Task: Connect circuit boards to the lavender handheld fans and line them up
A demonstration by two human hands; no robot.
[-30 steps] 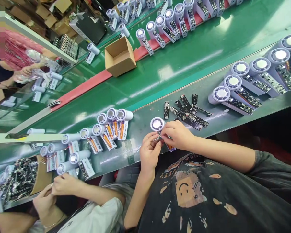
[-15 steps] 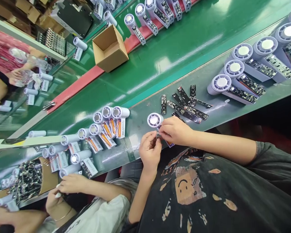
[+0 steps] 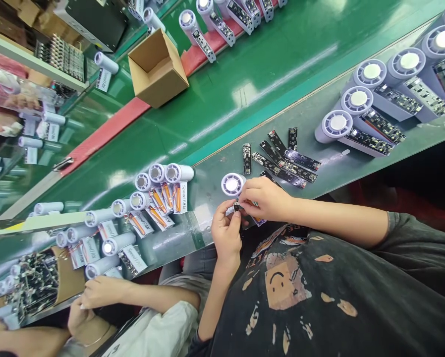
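My left hand is closed in a pinch on a small dark circuit board, seen nearly end-on. The fingertips of my right hand meet the board's upper end, pinched together; what lies between them is hidden. Just beyond both hands stands a lilac handheld fan with its round vented end facing up, its lower part covered by my fingers. To the right of it, several black circuit boards lie in a loose pile, with a single one apart on the left.
Fans with exposed boards stand at the right; fans with orange-wired handles lie at the left. An open cardboard box sits across the green belt. A co-worker's hands work at the lower left, near a box of boards.
The small board between my hands has turned, showing more of its dark face. On the pile, one board now lies flatter. The view has shifted slightly.
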